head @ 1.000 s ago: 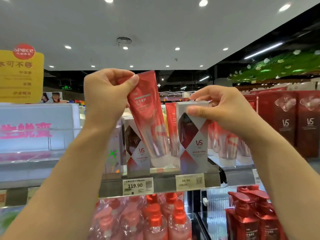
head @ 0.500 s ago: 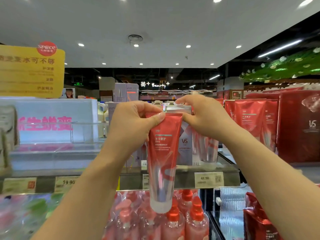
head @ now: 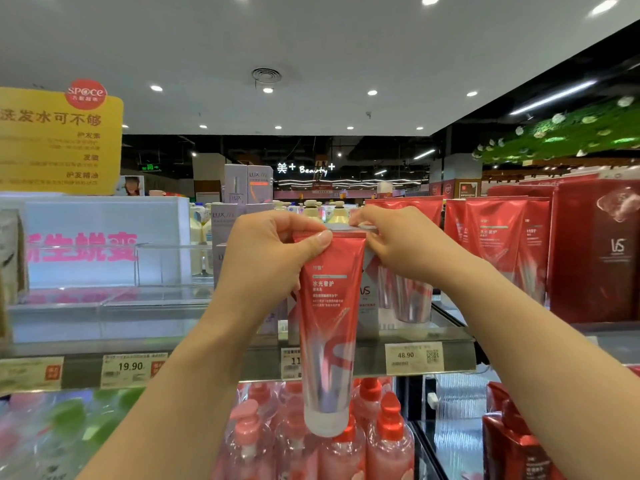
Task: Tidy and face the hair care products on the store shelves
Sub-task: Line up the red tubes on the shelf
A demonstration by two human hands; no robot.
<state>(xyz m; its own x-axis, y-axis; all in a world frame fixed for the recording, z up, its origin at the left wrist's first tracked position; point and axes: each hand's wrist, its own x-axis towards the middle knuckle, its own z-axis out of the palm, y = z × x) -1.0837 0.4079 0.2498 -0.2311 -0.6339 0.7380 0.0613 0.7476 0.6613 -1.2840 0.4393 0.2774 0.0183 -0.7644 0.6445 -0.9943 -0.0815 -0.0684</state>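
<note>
At shelf height, in front of the top shelf, a red tube hangs upright with its crimped end up and its white cap down. The printed face is turned toward the camera. The cap end reaches below the shelf edge and overlaps the pump bottles on the level beneath.

The left hand pinches the top left corner of the tube: the thumb lies across the front of the crimp and the curled fingers are behind it. The right hand is at the top right corner of the tube, fingers curled down over the upper edge of a white-and-red box that stands on the shelf directly behind the tube. Whether these fingers hold the box, the tube or both cannot be determined; the contact point is hidden behind the tube.

The box shows "VS" lettering on its front and is mostly covered by the tube. Just right of the box, more tubes stand cap down on the shelf. Further right, a row of red tubes stands upright, and tall red VS cartons stand beside them.

Left of the hands, pale LUX boxes are stacked on the shelf. A clear acrylic stand occupies the left section, with a white panel carrying pink characters behind it. A yellow sign stands above that panel.

Price tags are clipped along the shelf edge: 19.90 at left and 48.90 at right; a third tag is partly hidden by the tube.
</note>
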